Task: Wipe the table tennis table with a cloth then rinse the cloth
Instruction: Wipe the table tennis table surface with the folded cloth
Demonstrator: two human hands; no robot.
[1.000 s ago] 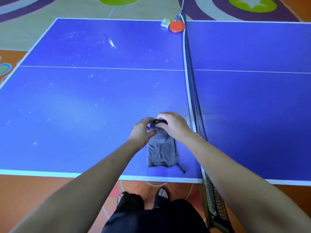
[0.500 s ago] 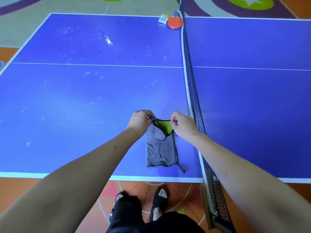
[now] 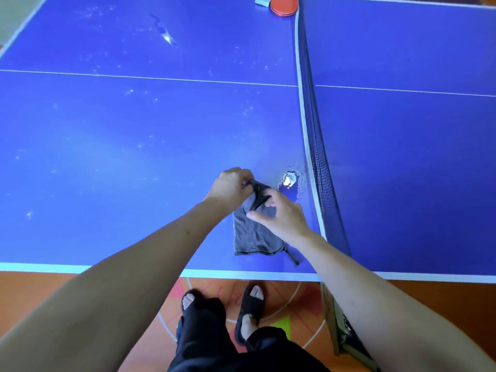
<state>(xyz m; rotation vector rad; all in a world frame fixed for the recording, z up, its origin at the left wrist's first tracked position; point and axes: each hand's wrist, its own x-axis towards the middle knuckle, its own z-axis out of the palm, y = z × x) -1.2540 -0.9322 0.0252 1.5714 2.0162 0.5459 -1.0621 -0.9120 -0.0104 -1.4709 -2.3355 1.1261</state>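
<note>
Grey cloth is seen lying on the blue table, close to the near edge and just left of the net. Its near part is spread flat on the surface, while its far end is lifted and bunched between the two hands. The far corner is pinched by the curled fingers of the left hand. A dark-edged fold of the cloth is gripped by the right hand, with the thumb stretched out toward the left across the fabric. A thin dark strap is trailed from the cloth's near right corner toward the table edge. Just beyond the hands, beside the net, a small shining puddle of water is seen on the surface. Pale specks and streaks are scattered over the left half of the table. At the far edge, by the net, a red paddle is laid next to a small packet. Sandalled feet are visible on the orange floor below.
</note>
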